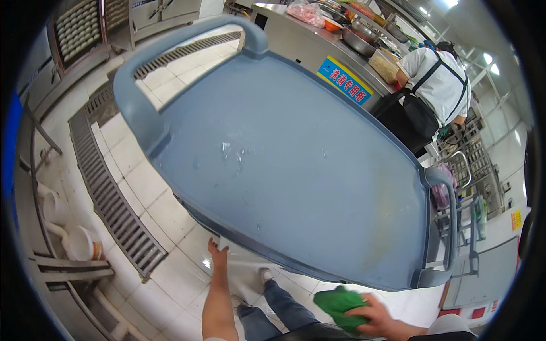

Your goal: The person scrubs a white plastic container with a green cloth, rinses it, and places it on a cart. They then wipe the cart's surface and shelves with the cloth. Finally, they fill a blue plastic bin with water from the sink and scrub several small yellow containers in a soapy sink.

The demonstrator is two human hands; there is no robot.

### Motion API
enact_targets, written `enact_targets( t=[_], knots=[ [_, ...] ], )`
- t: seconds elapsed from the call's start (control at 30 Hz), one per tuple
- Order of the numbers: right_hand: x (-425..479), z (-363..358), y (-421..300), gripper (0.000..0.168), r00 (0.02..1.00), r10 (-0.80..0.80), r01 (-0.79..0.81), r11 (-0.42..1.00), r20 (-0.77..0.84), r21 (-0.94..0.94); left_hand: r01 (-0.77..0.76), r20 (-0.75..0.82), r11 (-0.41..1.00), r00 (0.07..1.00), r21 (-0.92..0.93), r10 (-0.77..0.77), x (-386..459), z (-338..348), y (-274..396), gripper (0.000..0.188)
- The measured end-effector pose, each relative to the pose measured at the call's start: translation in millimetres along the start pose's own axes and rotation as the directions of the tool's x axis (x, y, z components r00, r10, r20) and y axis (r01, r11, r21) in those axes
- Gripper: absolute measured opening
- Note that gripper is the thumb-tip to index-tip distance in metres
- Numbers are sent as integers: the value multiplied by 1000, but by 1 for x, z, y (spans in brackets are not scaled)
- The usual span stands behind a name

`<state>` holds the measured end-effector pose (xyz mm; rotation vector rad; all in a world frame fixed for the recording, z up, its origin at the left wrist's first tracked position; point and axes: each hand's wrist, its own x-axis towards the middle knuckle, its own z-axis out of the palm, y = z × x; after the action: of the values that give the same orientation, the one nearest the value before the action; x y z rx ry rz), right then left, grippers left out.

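Observation:
My right hand (375, 316) grips a green cloth (342, 307) just below the near edge of a grey-blue plastic service cart. The cart's top tray (277, 162) fills the middle of the view, with a few wet spots and a yellowish streak on its surface. My left hand (218, 251) is beside the cart's near edge, fingers spread, with nothing seen in it; whether the fingertips touch the cart cannot be told. Looped handles (140, 111) rise at the tray's left end and at its right end.
A co-worker in a white shirt (431, 81) bends over a steel counter (277, 19) holding bowls and food containers. A floor drain grate (115, 192) runs along the left. White buckets (81, 244) stand by pipes at lower left. Steel racks (482, 170) stand at right.

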<state>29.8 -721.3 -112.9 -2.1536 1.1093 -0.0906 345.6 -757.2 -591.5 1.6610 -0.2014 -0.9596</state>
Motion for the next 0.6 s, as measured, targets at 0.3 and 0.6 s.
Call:
enact_targets(
  t=[0.3, 0.6],
  knots=[
    [125, -110, 119, 28, 732, 99, -373, 886, -674, -275, 287, 2, 951, 957, -111, -289, -216, -121, 66, 45],
    [412, 44, -143, 17, 822, -535, 417, 799, -194, -434, -143, -221, 990, 966, -16, 136, -246, -129, 252, 32]
  ],
)
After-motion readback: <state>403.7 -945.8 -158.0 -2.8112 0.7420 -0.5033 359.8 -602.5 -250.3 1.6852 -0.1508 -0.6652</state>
